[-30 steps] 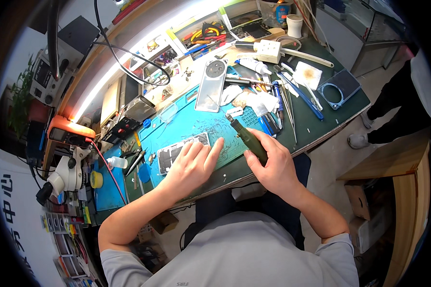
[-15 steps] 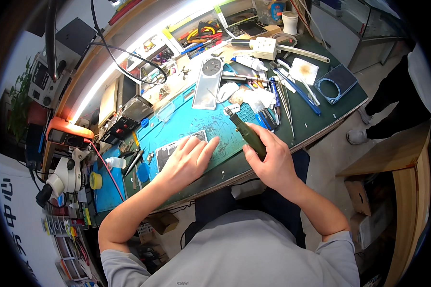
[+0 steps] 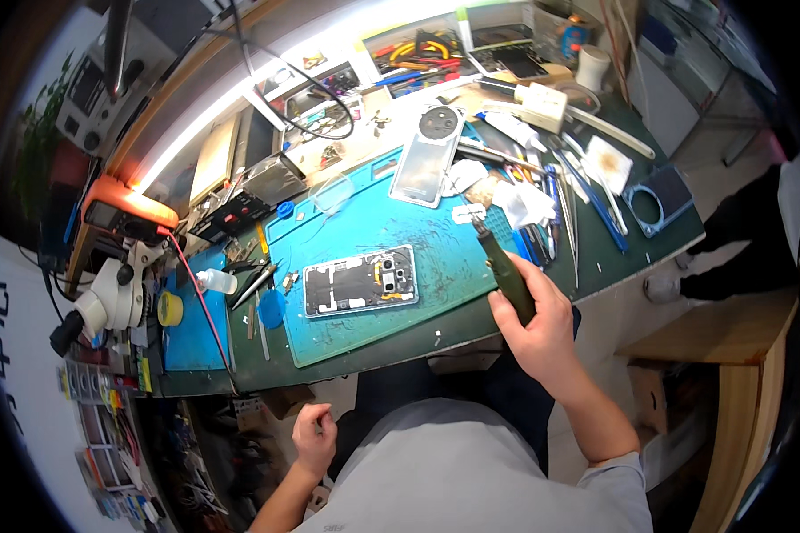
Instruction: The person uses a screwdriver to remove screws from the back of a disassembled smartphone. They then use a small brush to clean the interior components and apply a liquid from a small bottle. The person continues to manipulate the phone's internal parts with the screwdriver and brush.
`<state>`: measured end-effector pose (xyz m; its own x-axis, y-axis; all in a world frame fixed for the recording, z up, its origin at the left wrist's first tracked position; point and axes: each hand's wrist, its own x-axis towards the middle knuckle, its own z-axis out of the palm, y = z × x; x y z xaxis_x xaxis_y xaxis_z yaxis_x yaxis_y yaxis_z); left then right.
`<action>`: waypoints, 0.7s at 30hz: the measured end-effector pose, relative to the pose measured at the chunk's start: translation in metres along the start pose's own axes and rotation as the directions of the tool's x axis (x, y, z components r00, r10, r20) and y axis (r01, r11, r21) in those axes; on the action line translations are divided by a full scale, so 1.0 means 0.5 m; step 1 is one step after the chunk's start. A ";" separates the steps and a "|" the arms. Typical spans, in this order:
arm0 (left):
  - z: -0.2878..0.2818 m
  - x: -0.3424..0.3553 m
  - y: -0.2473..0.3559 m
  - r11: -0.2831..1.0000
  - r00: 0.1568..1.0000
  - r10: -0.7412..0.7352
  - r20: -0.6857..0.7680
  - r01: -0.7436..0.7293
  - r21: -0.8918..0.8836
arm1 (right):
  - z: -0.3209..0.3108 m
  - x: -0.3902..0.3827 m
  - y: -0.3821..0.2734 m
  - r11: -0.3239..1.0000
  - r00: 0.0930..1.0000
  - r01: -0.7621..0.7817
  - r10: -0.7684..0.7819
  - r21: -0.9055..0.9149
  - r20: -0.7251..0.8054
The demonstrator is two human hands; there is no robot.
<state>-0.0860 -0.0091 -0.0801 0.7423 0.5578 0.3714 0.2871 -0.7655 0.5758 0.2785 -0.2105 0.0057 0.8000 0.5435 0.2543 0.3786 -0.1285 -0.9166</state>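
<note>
My right hand (image 3: 540, 318) grips a thick dark green handheld tool (image 3: 511, 282) at the right edge of the mat. The tool's metal tip points up and away, close to a small pale, blade-like piece (image 3: 468, 213). Low in the view, off the table's front edge and near my lap, my left hand (image 3: 314, 437) has its fingers curled, with nothing visible in them. An opened phone (image 3: 360, 282), its inner parts and camera lenses exposed, lies on the blue mat (image 3: 329, 342). Farther back rests a silvery phone back cover (image 3: 425, 164) with a round camera ring.
Pens, tweezers (image 3: 571, 231) and crumpled tissues (image 3: 524, 202) crowd the right side. At the left are an orange multimeter (image 3: 129, 211), a white microscope (image 3: 107, 302) and a small bottle (image 3: 216, 282). A black cable (image 3: 316, 133) hangs over the back. Another person's legs (image 3: 729, 231) stand at right.
My left hand has left the phone and drawn back below the table edge, uncovering the phone. The right hand still holds the green tool. The whole view has shifted a little.
</note>
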 end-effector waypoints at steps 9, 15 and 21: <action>-0.046 -0.395 -0.419 0.759 0.810 -0.584 -0.055 0.569 0.318 | -0.002 -0.004 0.010 0.986 0.986 -0.161 0.159 0.035 0.046; -0.013 -0.348 -0.459 0.683 0.740 -0.653 0.161 0.484 0.547 | -0.004 -0.006 0.006 0.982 0.981 -0.189 0.188 0.023 0.049; 0.032 -0.317 -0.515 0.409 0.294 -0.892 0.342 0.847 0.339 | -0.002 -0.012 0.002 0.952 0.953 -0.303 0.303 0.045 0.014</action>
<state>-0.2683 0.0945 -0.2989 0.1696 0.7374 -0.6538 0.9515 0.0504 0.3036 0.2744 -0.2147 0.0032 0.8703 0.4909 -0.0400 0.0967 -0.2499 -0.9634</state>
